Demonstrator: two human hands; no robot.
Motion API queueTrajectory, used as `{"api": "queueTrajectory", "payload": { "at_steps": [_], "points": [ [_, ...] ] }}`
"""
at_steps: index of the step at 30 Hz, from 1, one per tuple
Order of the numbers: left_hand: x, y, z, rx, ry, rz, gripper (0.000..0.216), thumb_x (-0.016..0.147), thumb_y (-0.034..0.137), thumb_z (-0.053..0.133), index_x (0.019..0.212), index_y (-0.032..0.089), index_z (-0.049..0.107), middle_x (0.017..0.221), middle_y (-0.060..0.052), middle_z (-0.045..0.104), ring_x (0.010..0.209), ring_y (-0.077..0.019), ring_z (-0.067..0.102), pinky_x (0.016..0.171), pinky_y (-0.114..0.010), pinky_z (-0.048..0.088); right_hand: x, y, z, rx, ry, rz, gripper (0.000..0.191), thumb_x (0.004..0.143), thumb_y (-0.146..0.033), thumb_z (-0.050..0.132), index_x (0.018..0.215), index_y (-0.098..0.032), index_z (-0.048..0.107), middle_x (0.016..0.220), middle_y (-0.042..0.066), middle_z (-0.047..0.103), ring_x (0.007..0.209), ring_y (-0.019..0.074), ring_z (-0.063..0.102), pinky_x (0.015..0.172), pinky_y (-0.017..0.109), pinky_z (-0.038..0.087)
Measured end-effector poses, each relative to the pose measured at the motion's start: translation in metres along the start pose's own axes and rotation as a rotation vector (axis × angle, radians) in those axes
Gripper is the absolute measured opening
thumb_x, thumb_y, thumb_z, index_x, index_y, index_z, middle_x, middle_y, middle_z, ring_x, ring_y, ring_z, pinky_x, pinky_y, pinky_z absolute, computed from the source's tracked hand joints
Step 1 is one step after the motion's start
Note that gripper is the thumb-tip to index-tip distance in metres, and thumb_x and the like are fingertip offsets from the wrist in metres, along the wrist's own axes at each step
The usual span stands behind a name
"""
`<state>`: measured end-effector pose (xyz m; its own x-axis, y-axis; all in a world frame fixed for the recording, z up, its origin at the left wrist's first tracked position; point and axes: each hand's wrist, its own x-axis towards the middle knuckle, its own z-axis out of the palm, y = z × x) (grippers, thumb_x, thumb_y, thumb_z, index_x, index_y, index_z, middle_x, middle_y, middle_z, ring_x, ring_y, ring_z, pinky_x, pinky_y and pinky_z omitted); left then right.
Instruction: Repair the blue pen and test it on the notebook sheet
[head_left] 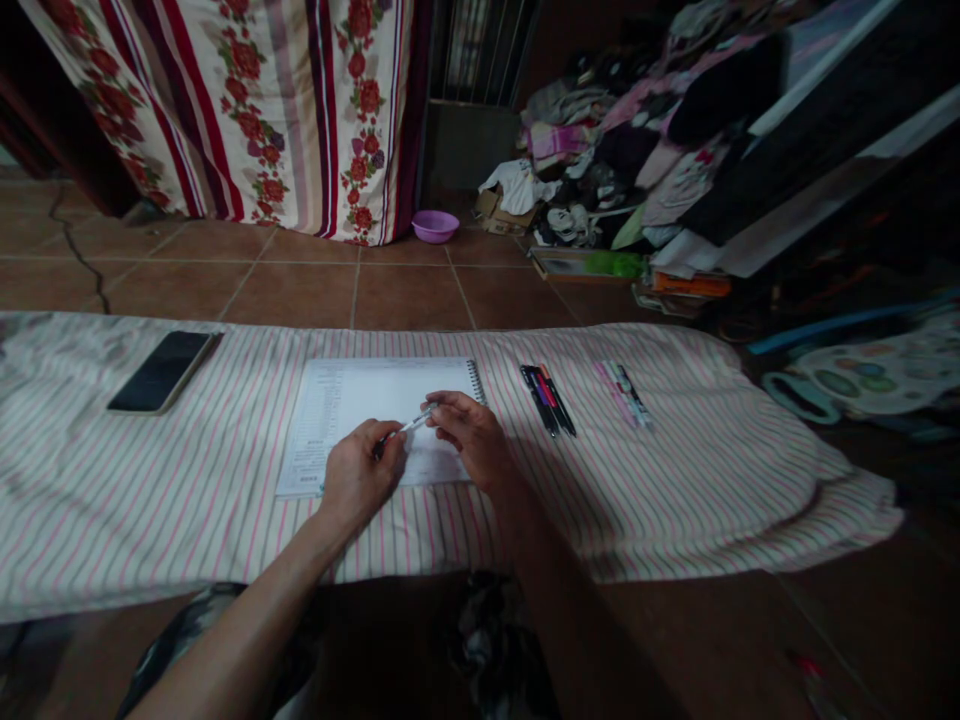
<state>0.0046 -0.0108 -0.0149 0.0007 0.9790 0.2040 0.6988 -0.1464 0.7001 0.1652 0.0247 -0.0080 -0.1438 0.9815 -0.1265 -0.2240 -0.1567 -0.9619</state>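
Pinched at both ends, a slim, pale-barrelled pen (412, 423) slants over the notebook (375, 388), a flat, white-paged thing with coiled binding. From where I stand, the left hand (365, 465) closes thumb and fingers on its dark end; the right hand (472, 435) nips the other between fingertips. Underneath spreads soft, wrinkled striped cloth (225, 490); a smooth, oblong phone (163, 372) lies leftward.

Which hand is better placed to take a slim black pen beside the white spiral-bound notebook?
Probably the right hand: it is nearer the slim black pens. The left hand is farther away, gripping a thin white-and-black pen, whose other end the right hand appears to touch.
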Motion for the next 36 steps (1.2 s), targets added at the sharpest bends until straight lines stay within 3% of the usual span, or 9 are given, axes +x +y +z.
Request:
{"api": "queueTrajectory", "payload": {
  "at_steps": [36],
  "points": [
    [-0.0002,0.0007,-0.0004,0.062,0.012,0.028,0.023,0.085,0.03,0.048,0.091,0.02,0.067,0.076,-0.002,0.065,0.065,-0.0138,0.058,0.062,-0.025,0.041,-0.0001,0.0001,0.0048,-0.147,-0.023,-0.074,0.017,0.064,-0.029,0.069,0.08,-0.021,0.069,0.072,0.0,0.066,0.063,0.0122,0.055,0.058,0.025,0.042]
  ]
}}
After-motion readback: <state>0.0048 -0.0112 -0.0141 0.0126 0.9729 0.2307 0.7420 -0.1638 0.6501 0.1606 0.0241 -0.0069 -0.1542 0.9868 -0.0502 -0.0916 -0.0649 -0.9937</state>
